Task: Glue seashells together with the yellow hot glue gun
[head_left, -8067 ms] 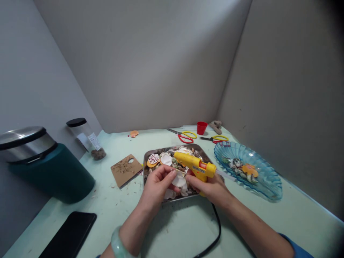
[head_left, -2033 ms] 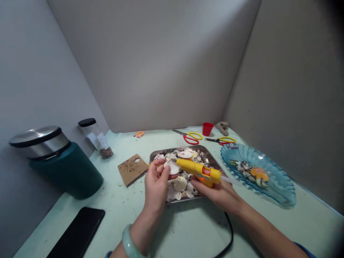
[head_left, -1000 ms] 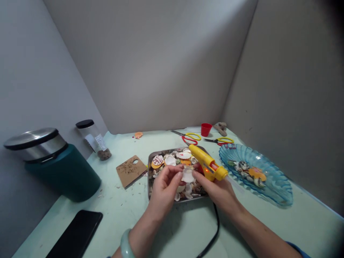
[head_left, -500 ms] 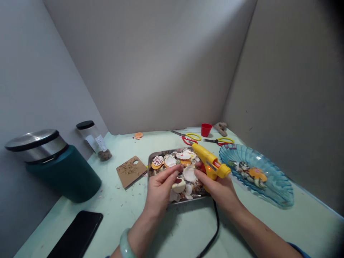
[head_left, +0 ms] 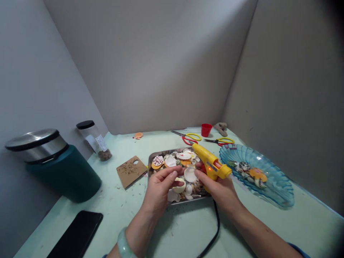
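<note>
A yellow hot glue gun [head_left: 211, 161] is held in my right hand [head_left: 221, 188], its nozzle pointing up and away to the left and its small orange light lit. The thumb of that hand overlaps the edge of a white scallop shell [head_left: 190, 175]; whether it touches the shell I cannot tell. My left hand [head_left: 159, 186] hovers over the near left part of a metal tray [head_left: 149, 157] of shells. Its thumb and forefinger are drawn close together, and anything between them is too small to make out. A white shell [head_left: 179, 185] shows just below those fingers.
At the right lies a blue glass dish [head_left: 279, 186] with several shells. Scissors [head_left: 193, 136], more scissors [head_left: 219, 141] and a red cup [head_left: 206, 130] stand behind the tray. Leftward are a brown card [head_left: 130, 171], a jar [head_left: 94, 139], a green flask [head_left: 64, 173] and a phone [head_left: 76, 234]. A black cord [head_left: 217, 222] trails nearer.
My left hand has turned slightly, and another finger now shows beneath its thumb. The glue gun has shifted a touch to the right with my right hand.
</note>
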Motion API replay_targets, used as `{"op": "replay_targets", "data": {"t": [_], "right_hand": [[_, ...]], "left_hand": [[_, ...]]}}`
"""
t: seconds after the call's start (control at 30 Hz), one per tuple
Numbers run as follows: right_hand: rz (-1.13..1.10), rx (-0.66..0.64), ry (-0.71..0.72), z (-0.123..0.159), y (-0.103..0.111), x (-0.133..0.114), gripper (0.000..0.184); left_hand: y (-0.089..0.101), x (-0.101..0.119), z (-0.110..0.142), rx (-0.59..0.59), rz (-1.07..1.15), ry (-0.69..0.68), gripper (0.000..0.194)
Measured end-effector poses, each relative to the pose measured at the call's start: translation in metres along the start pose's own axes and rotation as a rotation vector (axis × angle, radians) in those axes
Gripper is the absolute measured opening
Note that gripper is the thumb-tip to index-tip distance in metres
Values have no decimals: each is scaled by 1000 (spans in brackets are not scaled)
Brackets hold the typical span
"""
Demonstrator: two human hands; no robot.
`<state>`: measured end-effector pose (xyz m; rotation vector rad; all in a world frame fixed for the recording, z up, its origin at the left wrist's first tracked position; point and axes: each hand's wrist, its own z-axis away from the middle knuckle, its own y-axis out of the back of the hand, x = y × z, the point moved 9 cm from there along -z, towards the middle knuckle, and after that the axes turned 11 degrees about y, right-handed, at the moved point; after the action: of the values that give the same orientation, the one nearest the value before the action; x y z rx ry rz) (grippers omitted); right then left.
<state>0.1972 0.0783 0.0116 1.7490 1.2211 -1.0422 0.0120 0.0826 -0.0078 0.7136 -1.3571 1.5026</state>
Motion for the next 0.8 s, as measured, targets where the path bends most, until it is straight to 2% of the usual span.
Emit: {"op": "replay_targets", "data": {"t": [0.17, 0.43, 0.8], "right_hand": [[16, 2, 15, 0, 1, 0, 29], [20, -16, 15, 0, 0, -2, 29], [80, -16, -14, 3, 1, 3, 30]], "left_hand": [[-2, 6, 1, 4, -37, -48, 20], [-2, 7, 1, 27, -47, -47, 19], [5, -1, -2, 60, 193, 107, 29]]}}
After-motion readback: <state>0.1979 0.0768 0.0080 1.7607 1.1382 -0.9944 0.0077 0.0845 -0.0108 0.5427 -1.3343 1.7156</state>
